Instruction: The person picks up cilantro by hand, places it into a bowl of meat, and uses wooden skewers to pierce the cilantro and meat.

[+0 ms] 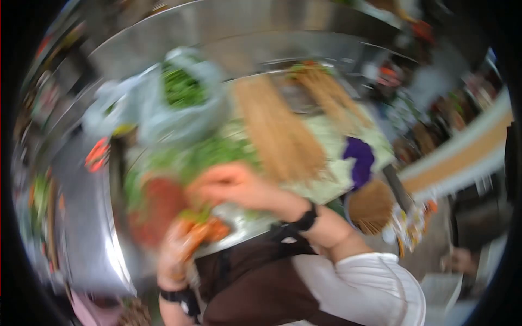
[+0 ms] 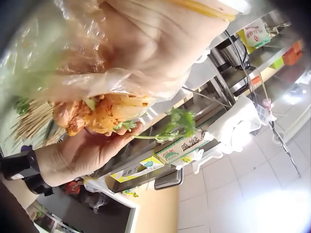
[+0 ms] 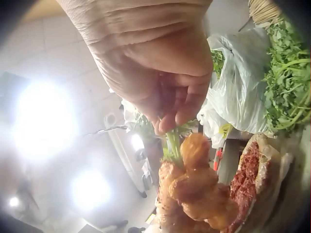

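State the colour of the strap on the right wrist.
The strap is black, clearest in the left wrist view.

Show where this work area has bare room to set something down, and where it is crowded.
Largest: the smooth silver metal surface, below the bright orange-red object. Smaller: the pale green surface between the long tan sticks and purple patch. Crowded: around the left hand and right hand, with green leafy herbs beyond.

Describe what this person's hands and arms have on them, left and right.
The left hand wears a loose, clear plastic glove, with a black strap and a yellow band at the wrist. The right hand is ungloved, its wrist in a black wristband; above it is a short white sleeve.
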`<state>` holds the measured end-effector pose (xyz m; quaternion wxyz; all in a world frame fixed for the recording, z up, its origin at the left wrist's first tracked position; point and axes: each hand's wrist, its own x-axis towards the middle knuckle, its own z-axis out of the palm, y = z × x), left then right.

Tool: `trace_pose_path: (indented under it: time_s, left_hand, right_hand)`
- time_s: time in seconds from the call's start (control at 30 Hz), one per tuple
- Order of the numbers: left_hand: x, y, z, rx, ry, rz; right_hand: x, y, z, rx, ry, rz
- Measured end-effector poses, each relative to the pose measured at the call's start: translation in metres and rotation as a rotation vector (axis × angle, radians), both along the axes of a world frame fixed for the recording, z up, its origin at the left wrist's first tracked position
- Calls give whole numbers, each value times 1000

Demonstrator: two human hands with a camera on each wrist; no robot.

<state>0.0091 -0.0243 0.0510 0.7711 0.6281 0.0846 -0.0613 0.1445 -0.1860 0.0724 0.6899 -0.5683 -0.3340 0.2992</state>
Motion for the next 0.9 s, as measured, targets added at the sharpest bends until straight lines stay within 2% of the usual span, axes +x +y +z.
trace_pose_path:
  time_s: [0.07,0.1,0.13,0.3,0.4,0.5,0.6,0.7,0.8,0.9]
  left_hand:
    - [4,2,7,-287,22,17]
    - [5,8,8,-288,9,-44]
    - [5,14,8,-214,56,-74]
    - [2,16,0,179,-61,87]
    - [1,19,-4,69,-16,179]
    - [-5,19,-9,87,-15,129]
    - [-7,24,-19,370,-40,124]
    - [-7,25,-15,1047,-122,170]
    - [-5,25,-15,1096,-277,333]
    - [-9,23,0,1132,-253,331]
  right_hand:
    - [2,2,0,-22,51,9]
    - [0,5,-3,12,68,-7]
    - [-3,10,-5,39,86,-39]
    - [-9,27,-17,119,91,-125]
    - [-10,37,-17,126,170,-152]
    - [-8,43,-21,93,152,-141]
    - [-13,48,-22,67,21,-128]
    - [-24,53,-18,71,-34,-157]
    - [-32,53,-16,161,6,-260]
    - [-31,53,-22,258,89,-369]
